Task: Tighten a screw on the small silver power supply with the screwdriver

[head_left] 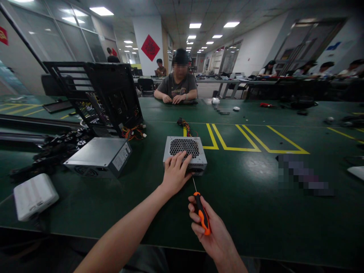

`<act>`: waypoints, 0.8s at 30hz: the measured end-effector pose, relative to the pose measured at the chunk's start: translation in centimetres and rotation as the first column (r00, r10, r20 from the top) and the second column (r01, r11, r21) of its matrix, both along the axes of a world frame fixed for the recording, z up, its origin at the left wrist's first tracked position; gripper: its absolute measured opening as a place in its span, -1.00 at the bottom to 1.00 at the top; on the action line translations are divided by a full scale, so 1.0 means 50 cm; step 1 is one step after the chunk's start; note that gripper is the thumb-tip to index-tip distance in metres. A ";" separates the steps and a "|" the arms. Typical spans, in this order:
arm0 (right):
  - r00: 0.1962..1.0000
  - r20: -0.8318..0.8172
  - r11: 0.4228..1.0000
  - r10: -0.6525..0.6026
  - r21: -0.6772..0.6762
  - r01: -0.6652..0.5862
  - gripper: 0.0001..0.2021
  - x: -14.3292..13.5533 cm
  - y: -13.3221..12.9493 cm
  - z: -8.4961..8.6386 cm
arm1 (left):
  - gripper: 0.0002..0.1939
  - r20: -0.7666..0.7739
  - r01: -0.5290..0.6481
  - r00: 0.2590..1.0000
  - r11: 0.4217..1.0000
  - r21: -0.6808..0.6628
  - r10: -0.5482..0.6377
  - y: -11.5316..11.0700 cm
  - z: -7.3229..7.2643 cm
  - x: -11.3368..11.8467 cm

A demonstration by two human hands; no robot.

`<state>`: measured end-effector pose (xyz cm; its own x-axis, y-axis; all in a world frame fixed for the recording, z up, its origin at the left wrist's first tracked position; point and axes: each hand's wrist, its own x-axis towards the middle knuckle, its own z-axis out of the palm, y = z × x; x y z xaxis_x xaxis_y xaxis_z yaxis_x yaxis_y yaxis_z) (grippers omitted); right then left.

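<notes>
A silver power supply box (185,151) with a honeycomb grille lies on the green table (241,212), its bundled cables (185,127) behind it. My left hand (176,172) rests on the box's near left part, fingers spread over the grille and thumb at the front edge. My right hand (209,227) is closed around the orange and black handle of a screwdriver (202,214). The thin shaft points up and away, its tip at the lower front edge of the box, close to my left thumb. Whether the tip sits in a screw cannot be made out.
Left of the box are a second power supply (99,153), a white adapter (35,195) and an open black computer case (110,94). A person (180,83) sits across the table. A blurred dark object (307,176) lies at the right.
</notes>
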<state>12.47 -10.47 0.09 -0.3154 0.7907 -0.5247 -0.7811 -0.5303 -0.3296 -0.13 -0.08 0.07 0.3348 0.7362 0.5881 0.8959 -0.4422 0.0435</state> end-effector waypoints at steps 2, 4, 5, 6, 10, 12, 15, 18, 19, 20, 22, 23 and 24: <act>1.000 -0.015 1.000 0.022 0.015 -0.022 -0.75 0.001 0.001 -0.001 | -0.44 0.006 0.005 1.000 1.000 -0.002 -0.005 0.000 0.000 0.000; 0.999 -0.032 0.999 0.029 0.037 -0.027 -0.73 0.003 0.002 -0.004 | -0.44 0.009 0.004 1.000 1.000 0.001 -0.004 0.000 -0.001 0.001; 0.999 -0.039 0.999 0.029 0.046 -0.027 -0.73 0.004 0.002 -0.006 | -0.44 0.009 0.002 1.000 1.000 0.003 -0.002 0.000 -0.001 0.001; 0.999 -0.043 0.998 0.025 0.054 -0.023 -0.74 0.004 0.002 -0.007 | -0.43 0.008 0.001 1.000 1.000 0.004 -0.001 0.000 -0.001 0.001; 1.000 -0.003 0.997 -0.007 0.075 0.008 -0.82 0.004 -0.001 -0.011 | -0.43 0.010 0.004 1.000 1.000 -0.008 -0.004 0.000 0.000 0.001; 1.000 0.016 0.997 -0.017 0.071 0.016 -0.85 0.003 -0.002 -0.011 | -0.43 0.011 0.008 1.000 1.000 -0.012 -0.008 0.000 0.001 0.000; 1.000 0.011 0.998 -0.016 0.053 0.016 -0.85 0.001 -0.002 -0.009 | -0.44 0.011 0.006 1.000 1.000 -0.008 -0.006 -0.001 0.002 0.000; 1.000 0.020 0.999 -0.008 0.046 0.007 -0.81 0.000 -0.002 -0.008 | -0.43 0.002 -0.001 1.000 1.000 0.005 0.001 -0.001 0.002 0.001; 1.000 0.027 0.999 0.002 0.046 -0.003 -0.79 0.000 -0.002 -0.008 | -0.43 0.000 -0.003 1.000 1.000 0.010 0.003 -0.001 0.002 0.001; 0.999 0.032 0.999 0.015 0.048 -0.016 -0.77 0.000 -0.002 -0.009 | -0.43 -0.003 -0.006 1.000 1.000 0.013 0.006 -0.001 0.002 0.001; 0.999 0.037 0.998 0.034 0.053 -0.035 -0.73 0.001 -0.001 -0.009 | -0.43 -0.005 -0.010 1.000 1.000 0.016 0.010 -0.001 0.003 0.001; 0.999 0.036 0.998 0.037 0.055 -0.039 -0.71 0.002 0.000 -0.009 | -0.43 -0.006 -0.010 1.000 1.000 0.016 0.010 -0.001 0.003 0.001; 0.999 0.033 0.998 0.037 0.057 -0.039 -0.70 0.002 0.000 -0.008 | -0.44 -0.007 -0.009 1.000 1.000 0.015 0.009 -0.001 0.003 0.001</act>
